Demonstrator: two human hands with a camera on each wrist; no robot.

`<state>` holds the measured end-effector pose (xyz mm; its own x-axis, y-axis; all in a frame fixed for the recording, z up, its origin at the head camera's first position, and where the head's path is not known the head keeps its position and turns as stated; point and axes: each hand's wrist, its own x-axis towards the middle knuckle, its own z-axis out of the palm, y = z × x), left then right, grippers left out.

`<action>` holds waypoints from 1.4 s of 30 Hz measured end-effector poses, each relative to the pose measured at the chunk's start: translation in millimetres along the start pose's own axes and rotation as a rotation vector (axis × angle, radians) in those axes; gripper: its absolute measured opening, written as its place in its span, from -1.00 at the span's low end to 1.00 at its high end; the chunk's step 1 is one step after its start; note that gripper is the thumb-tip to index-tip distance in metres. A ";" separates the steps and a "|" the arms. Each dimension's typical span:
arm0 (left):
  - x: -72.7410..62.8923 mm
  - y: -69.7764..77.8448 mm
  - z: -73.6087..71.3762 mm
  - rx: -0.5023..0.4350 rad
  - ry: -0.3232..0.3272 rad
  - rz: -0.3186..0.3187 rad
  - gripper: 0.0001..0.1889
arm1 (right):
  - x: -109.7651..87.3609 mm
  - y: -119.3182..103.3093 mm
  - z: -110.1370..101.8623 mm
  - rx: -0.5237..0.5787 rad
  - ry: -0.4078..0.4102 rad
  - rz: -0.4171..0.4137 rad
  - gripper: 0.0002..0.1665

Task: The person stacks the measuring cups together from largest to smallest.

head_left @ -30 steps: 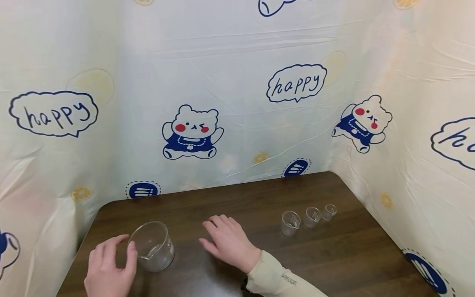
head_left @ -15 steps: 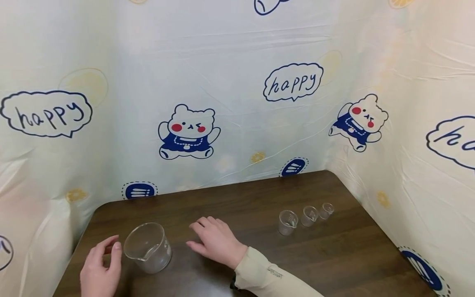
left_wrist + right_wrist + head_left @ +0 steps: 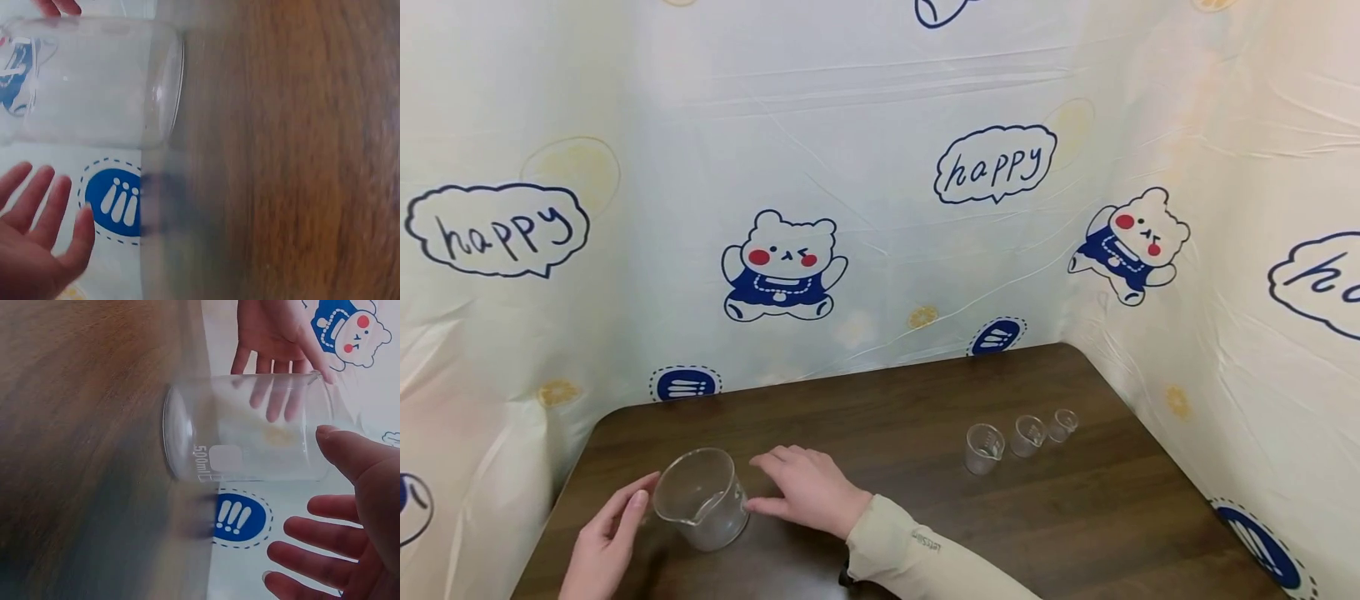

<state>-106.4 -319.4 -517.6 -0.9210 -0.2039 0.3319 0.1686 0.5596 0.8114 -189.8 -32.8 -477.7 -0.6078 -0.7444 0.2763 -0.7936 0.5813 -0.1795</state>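
Note:
A large clear glass beaker stands upright at the left of the table; its side bears a 500 ml mark in the right wrist view. My left hand is at its left side, fingers extended; a gap shows between that hand and the glass in the left wrist view. On the beaker's other side is my right hand, fingers spread and fairly straight. In the right wrist view its thumb overlaps the rim; I cannot tell whether it touches.
Three small clear beakers of decreasing size, the largest, the middle one and the smallest, stand in a row at the table's right. A patterned curtain encloses the dark wooden table behind and at both sides.
My right hand has moved left, up to the large beaker. My left hand drew slightly away from the beaker, then came back near it with straighter fingers. The beakers have stayed put.

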 end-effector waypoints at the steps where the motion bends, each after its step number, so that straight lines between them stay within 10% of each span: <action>1: 0.4 -0.9 -0.6 -0.019 -0.019 0.013 -0.64 | 2.1 -1.2 0.9 0.014 -0.010 0.006 -0.34; 18: -5.4 -13.9 -2.8 -0.252 -0.257 0.113 -0.32 | 28.2 -6.6 13.5 0.125 -0.107 0.003 -0.27; 42: 2.3 1.2 3.9 -0.122 -0.217 0.077 -0.30 | 30.7 -3.9 12.0 0.275 -0.106 0.045 -0.31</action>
<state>-109.7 -316.0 -517.7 -0.9554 0.0195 0.2946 0.2698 0.4627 0.8445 -205.6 -61.8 -479.9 -0.6308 -0.7584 0.1643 -0.7342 0.5148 -0.4426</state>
